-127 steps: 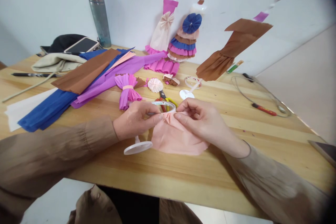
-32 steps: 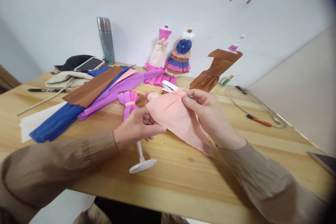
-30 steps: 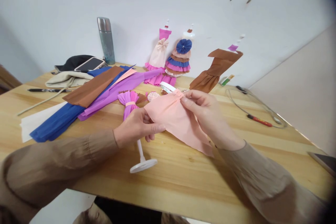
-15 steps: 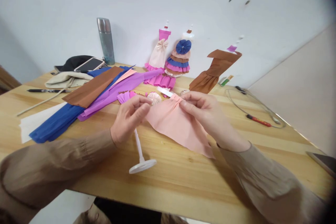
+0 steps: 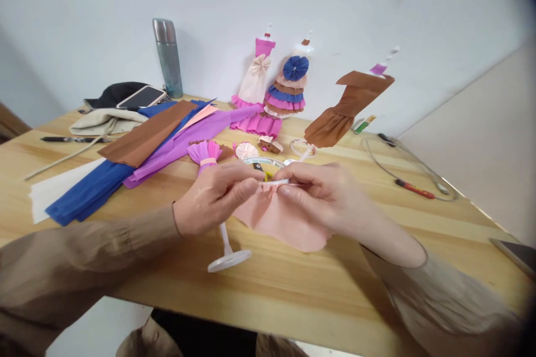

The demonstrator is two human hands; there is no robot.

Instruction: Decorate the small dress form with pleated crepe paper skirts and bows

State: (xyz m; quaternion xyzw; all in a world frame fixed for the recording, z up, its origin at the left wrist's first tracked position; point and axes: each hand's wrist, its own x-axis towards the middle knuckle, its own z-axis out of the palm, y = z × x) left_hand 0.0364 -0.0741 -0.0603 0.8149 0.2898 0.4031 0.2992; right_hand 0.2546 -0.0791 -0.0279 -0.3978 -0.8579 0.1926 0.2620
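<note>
A gathered piece of peach crepe paper (image 5: 285,220) hangs between my hands, with a white strip (image 5: 274,182) along its top edge. My left hand (image 5: 220,192) pinches the left end of that edge between thumb and fingers. On the other side, my right hand (image 5: 326,192) is closed on the right end of the same edge. Behind my left hand lies a small stand with a round white base (image 5: 229,260) and a pleated purple and pink paper top (image 5: 204,153); its middle is hidden. A roll of tape (image 5: 263,161) shows just beyond my fingers.
Brown paper (image 5: 146,134), blue paper (image 5: 79,201) and purple paper (image 5: 176,148) are piled at left. Small paper-dressed mannequins (image 5: 295,92) stand against the wall near a thermos (image 5: 168,58). A cable with a red-handled tool (image 5: 414,188) lies at right.
My left hand has moved right and taken hold of the peach paper's top edge. My right hand has lowered slightly, and the paper has turned so its gathered edge runs level.
</note>
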